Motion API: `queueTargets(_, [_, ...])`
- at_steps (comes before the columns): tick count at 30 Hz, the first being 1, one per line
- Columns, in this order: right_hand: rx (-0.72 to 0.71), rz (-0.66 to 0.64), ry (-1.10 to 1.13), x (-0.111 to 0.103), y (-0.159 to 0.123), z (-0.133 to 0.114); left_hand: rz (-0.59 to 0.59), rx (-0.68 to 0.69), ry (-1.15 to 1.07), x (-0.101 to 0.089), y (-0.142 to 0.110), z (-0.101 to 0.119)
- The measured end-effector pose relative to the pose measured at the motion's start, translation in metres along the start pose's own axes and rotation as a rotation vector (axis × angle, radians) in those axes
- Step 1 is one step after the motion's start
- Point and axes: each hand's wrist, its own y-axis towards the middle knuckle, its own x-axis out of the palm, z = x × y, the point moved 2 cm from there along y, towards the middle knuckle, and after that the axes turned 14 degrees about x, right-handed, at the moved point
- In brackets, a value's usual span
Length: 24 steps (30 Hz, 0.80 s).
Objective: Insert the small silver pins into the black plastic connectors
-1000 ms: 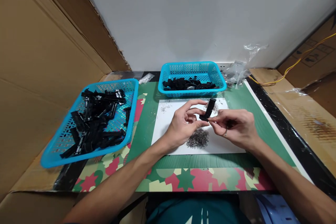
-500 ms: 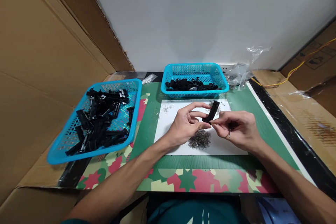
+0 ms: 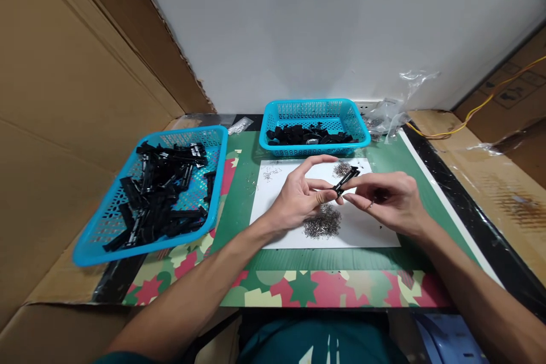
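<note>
My left hand (image 3: 301,196) pinches a slim black plastic part (image 3: 346,180) near its lower end, thumb against fingers. The part is tilted, its upper end pointing up and right above the white sheet. My right hand (image 3: 388,199) is close on the right, its index fingertip at the part's side and the thumb just below. A small shiny metal piece (image 3: 371,204) sticks out from the right hand's curled fingers; its kind is too small to tell. Below the hands lies a pile of small metal pieces (image 3: 323,223), with a smaller pile (image 3: 342,169) behind the part.
A blue basket (image 3: 222,182) with black plastic parts stands at left. Another blue basket (image 3: 315,151) with smaller black pieces stands at the back. The white sheet (image 3: 273,233) lies on a green mat (image 3: 232,199). Plastic bags (image 3: 386,116) and a yellow cable (image 3: 473,116) are at back right.
The black part has been turned in my left hand, from its broad face to a narrow, shiny side. My right fingertips have shifted slightly upward along it.
</note>
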Motion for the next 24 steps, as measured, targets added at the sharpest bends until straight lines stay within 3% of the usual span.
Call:
queueTargets(8, [-0.038, -0.003, -0.009, 0.002, 0.001, 0.004, -0.014, -0.026, 0.036, -0.003, -0.001, -0.005])
queueTargets(16, [-0.038, -0.021, -0.089, 0.0, 0.005, 0.009, 0.04, 0.317, 0.742, -0.004, -0.002, 0.005])
queueTargets(24, [0.028, -0.059, -0.16, 0.002, 0.004, 0.018, 0.009, 0.469, 0.975, -0.011, -0.006, -0.005])
